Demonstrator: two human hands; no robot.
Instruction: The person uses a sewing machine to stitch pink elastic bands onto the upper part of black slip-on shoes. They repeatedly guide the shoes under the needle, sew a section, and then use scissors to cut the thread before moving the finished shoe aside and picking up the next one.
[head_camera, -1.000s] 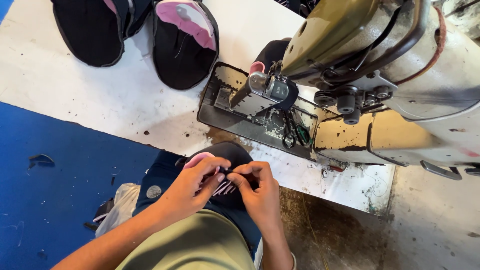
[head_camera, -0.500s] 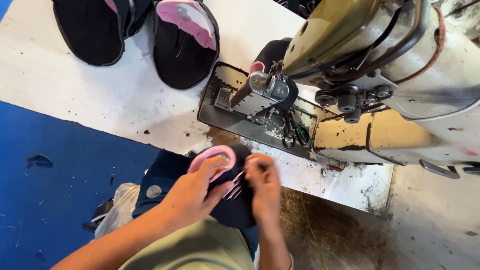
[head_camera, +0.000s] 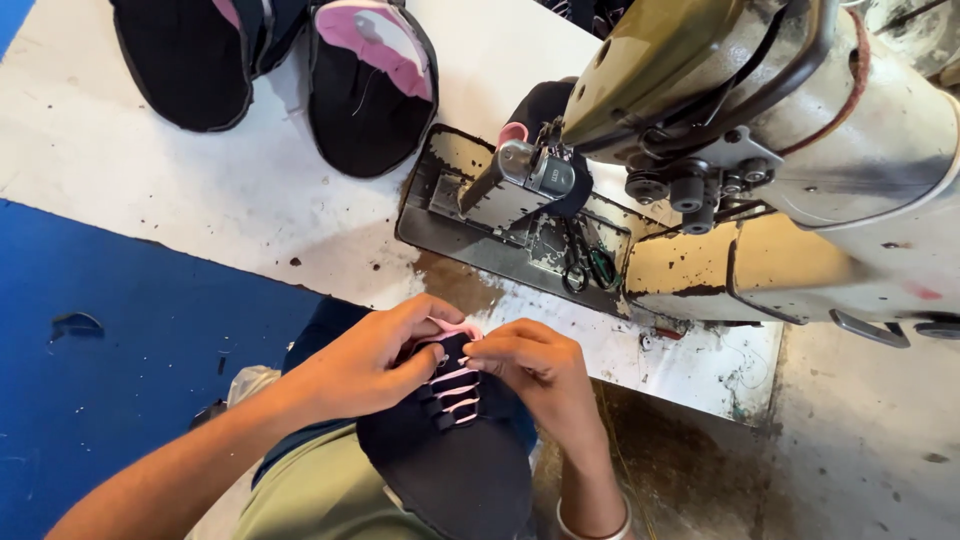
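While both hands (head_camera: 455, 365) grip, shoe upper (head_camera: 450, 440) points away

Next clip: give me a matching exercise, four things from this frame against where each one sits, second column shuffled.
Things:
1. dark navy shoe upper with pink laces
2. two black-and-pink shoe uppers
3. olive-green industrial sewing machine
4. small dark scissors

Places:
A. on the white table, top left of the view
B. on the machine's metal bed plate, below the head
C. between the left hand and the right hand, near the table edge
D. on the right side of the table, top right of the view

Pairs: 1-C, 2-A, 3-D, 4-B
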